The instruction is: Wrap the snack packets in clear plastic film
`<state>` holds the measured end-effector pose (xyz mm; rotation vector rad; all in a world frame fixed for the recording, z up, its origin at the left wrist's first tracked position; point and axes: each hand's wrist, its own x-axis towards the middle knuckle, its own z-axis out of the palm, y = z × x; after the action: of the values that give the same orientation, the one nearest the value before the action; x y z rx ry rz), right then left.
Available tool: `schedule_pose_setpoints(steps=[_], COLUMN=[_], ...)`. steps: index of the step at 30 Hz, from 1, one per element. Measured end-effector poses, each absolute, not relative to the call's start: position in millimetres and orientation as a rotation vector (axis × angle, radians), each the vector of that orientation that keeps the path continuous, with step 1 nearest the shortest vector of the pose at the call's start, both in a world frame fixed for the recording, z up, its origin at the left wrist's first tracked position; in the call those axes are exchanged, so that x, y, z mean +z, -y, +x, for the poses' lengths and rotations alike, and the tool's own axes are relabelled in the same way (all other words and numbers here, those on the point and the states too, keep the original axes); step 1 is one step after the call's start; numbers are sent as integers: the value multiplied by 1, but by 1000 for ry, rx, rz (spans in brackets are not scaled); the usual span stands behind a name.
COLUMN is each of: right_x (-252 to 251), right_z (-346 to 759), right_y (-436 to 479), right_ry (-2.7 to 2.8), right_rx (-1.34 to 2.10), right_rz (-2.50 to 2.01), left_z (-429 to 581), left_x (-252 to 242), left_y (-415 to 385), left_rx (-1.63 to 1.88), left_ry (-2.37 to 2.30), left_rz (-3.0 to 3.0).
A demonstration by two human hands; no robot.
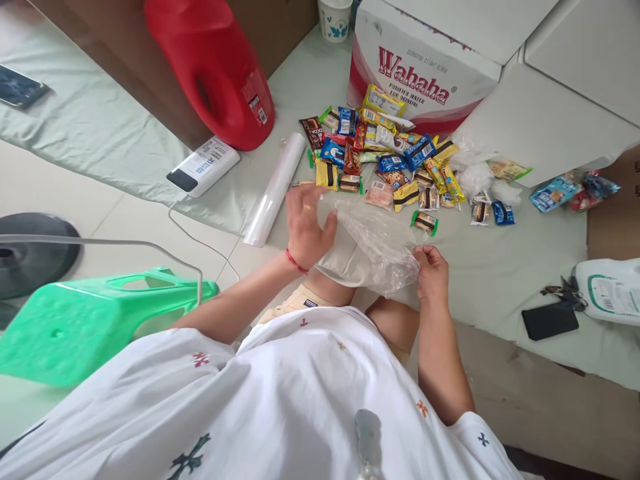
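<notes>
A clear thin plastic bag (pixel 375 243) is spread between my hands, above my lap and the near edge of the cloth-covered surface. My right hand (pixel 433 270) pinches its crumpled right side between thumb and fingers. At the bag's left side, my left hand (pixel 306 227) has its thumb held apart from its stretched fingers; whether the thumb touches the film is unclear. Just beyond the bag lies a heap of small wrapped snacks (pixel 393 160) in yellow, blue, brown and green. One green-ended snack packet (pixel 425 223) sits closest to my right hand.
A roll of clear bags or film (pixel 275 190) lies left of the heap. Behind stand a red jug (pixel 225 80), a Wahaha carton (pixel 420 73) and a paper cup (pixel 335 20). A power bank (pixel 205 167) trails a cable near a green stool (pixel 55 333). A black wallet (pixel 550 321) lies right.
</notes>
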<state>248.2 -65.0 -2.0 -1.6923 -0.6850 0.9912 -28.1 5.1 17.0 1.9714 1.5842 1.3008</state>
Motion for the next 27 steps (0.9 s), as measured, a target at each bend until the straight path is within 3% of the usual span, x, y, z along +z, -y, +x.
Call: schedule_pose_setpoints(steps=[5,13,27], right_x=[1,14,7], right_z=[249,263,341], right_y=[66,73,85], right_ry=[815,811,408], right_rx=[971,1139,1293], right_rz=[-1647,-1635,-1689], left_z=[4,47,-8], left_x=[37,34,33], left_y=[9,-45,-29], left_rx=[826,317,470], left_ry=[-724,-320,-415], left_rz=[2672,2641,2084])
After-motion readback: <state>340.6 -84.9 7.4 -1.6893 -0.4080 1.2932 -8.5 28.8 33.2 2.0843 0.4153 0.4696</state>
